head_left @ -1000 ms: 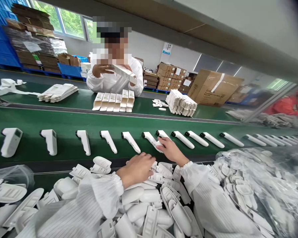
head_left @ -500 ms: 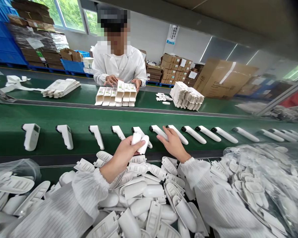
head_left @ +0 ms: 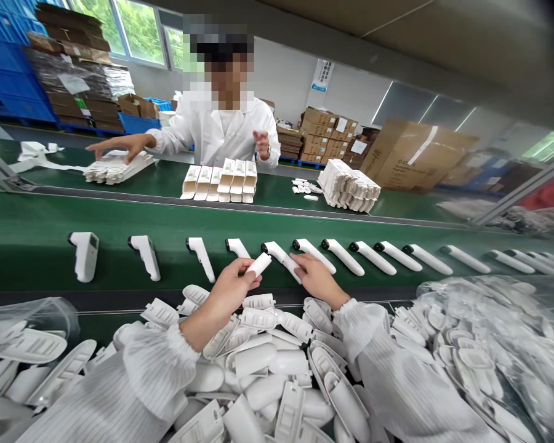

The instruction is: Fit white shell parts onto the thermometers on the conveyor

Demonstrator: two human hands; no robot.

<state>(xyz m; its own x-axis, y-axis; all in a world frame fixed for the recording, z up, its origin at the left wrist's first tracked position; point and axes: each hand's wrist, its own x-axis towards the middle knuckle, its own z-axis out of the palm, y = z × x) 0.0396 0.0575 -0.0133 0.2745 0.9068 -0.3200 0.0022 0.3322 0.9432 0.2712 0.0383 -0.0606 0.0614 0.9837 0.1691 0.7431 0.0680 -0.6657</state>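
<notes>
My left hand (head_left: 231,286) is closed around a white plastic battery cover (head_left: 259,264), held just above the belt's near side. To its right, my right hand (head_left: 321,280) has its fingers and thumb at the handle of a white infrared thermometer (head_left: 279,257) with a black sensor end. That thermometer lies on the green conveyor belt (head_left: 32,215), its handle tip partly behind the thumb. Below both hands spreads a heap of loose white battery covers (head_left: 253,360), some showing their ribbed insides.
More thermometers (head_left: 87,255) lie in a row along the belt. A clear plastic bag (head_left: 503,332) of covers lies at right. Across the belt, a co-worker in a white coat (head_left: 226,132) stands behind small white boxes (head_left: 221,180) and flat stacks (head_left: 348,187).
The thermometers have shifted right. Two white pieces showed at my left hand before; one shows now. My right hand has come to a thermometer's handle. The co-worker's arm has reached to a flat stack.
</notes>
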